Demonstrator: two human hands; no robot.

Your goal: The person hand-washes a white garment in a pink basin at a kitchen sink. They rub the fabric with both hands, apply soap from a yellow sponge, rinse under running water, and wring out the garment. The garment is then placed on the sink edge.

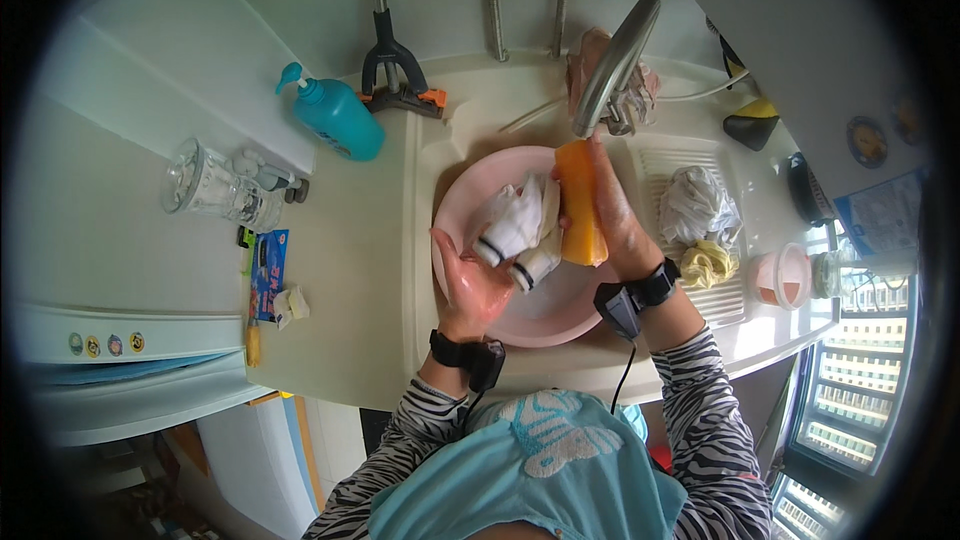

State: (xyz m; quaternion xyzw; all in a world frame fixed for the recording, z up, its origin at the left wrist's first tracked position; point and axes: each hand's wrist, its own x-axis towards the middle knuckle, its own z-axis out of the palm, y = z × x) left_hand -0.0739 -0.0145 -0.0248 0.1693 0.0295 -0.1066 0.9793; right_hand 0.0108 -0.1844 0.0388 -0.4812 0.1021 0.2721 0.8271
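A long orange-yellow soap bar (pixel 580 202) is in my right hand (pixel 618 218), thumb and fingers wrapped round its sides. Just left of it, white socks (pixel 515 218) with dark-striped cuffs lie bunched over the fingers of my left hand (pixel 475 285). That palm faces up and looks wet, its thumb stretched away; the socks hide most of the fingers. Both hands are over a pink basin (pixel 448 202) standing in the sink. Some liquid shows at the basin's bottom.
Above the basin hangs a metal faucet (pixel 620 65). White cloth (pixel 697 205) and yellow cloth (pixel 710 263) lie on the ribbed drainboard at right, near a clear tub (pixel 780 277). On the left counter stand a teal pump bottle (pixel 340 120), a squeegee-like tool (pixel 400 95) and glassware (pixel 215 190).
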